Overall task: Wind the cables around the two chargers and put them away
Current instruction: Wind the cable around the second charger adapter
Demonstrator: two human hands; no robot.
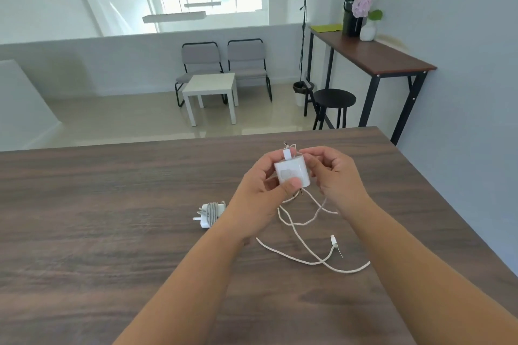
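My left hand [259, 193] grips a white square charger [293, 169] above the dark wooden table [112, 232], thumb pressed on its front face. My right hand [333, 173] pinches the white cable close to the charger's top right corner. The rest of that cable [301, 244] hangs down and lies in loose loops on the table, its plug end [334, 241] resting to the right. A second white charger [211, 213], cable wound around it, lies on the table to the left of my left wrist.
The table's far edge runs just behind my hands and its right edge slants down to the right. Beyond stand a small white table [211, 92], two grey chairs, a black stool [333, 101] and a tall side table [372, 53] against the wall.
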